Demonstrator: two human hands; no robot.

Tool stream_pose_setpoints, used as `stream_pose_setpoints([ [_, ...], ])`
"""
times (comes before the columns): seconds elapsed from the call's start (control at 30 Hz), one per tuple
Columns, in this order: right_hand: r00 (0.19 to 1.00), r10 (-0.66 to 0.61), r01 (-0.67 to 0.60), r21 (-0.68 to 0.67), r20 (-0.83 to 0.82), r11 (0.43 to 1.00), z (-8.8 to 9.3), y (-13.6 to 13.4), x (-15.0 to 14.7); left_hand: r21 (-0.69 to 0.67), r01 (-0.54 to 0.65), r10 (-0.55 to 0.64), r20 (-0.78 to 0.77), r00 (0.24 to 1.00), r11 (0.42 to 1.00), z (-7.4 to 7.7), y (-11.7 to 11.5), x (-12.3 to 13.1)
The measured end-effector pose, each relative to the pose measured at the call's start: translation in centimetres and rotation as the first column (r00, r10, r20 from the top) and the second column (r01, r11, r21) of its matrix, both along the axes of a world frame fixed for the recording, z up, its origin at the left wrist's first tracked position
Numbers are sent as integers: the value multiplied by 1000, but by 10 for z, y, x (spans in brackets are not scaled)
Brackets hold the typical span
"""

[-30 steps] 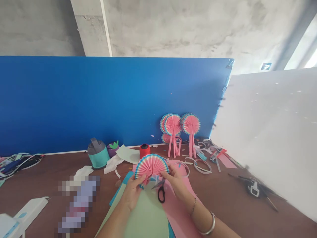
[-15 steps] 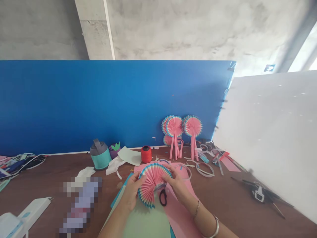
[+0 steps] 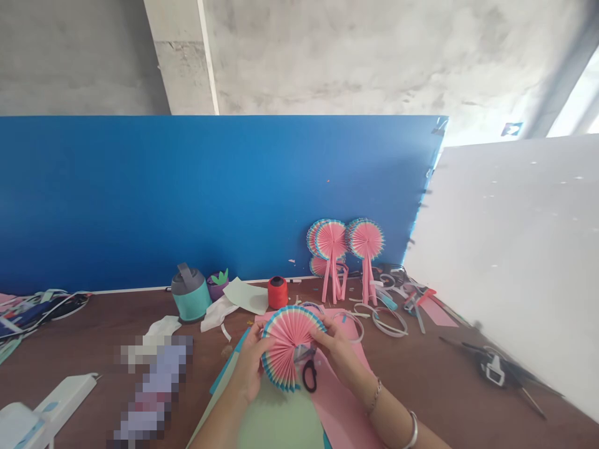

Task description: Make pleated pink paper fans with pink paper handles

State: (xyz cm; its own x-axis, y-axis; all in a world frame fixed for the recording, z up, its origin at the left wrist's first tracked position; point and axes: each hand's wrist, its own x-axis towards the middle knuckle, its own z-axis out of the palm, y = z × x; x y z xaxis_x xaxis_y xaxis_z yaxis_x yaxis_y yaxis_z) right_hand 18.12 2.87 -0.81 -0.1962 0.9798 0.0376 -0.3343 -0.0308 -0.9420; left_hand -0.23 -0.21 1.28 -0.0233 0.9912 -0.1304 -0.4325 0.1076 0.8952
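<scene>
A pleated paper fan (image 3: 286, 343), pink with a blue and cream edge, is spread into a wide arc with a gap at its lower right. My left hand (image 3: 253, 358) pinches its left side, thumb in front. At the upper right edge, my right hand (image 3: 333, 342) grips the fan between thumb and fingers. Scissors (image 3: 309, 375) with dark handles lie just below the right hand, their blades partly covered by the fan. Under the hands are a pale green sheet (image 3: 276, 421) and a pink sheet (image 3: 339, 408).
Several finished pink fans (image 3: 332, 240) lean on the blue panel (image 3: 187, 187). A red thread spool (image 3: 277, 293), a teal container (image 3: 191, 296) and a purple pot (image 3: 218, 285) stand along the back. Tape rings (image 3: 390, 322) lie to the right, a power strip (image 3: 65, 402) to the left.
The fan's lower end has swung slightly toward the right, so its arc opens a little wider. Both hands keep hold of it. The view has shifted very slightly.
</scene>
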Motion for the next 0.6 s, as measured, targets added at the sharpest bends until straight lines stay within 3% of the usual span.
stream_pose_setpoints([
  [0.17, 998, 7, -10, 38, 60, 999, -6, 2, 1, 22, 45, -46, 15, 999, 999, -3, 3, 0],
  [0.4, 1000, 17, -17, 7, 10, 1000, -9, 5, 2, 38, 96, -98, 47, 994, 995, -6, 3, -3],
  [0.6, 1000, 16, -16, 10, -9, 1000, -5, 1, 1, -22, -8, 8, 19, 1000, 1000, -8, 5, -2],
])
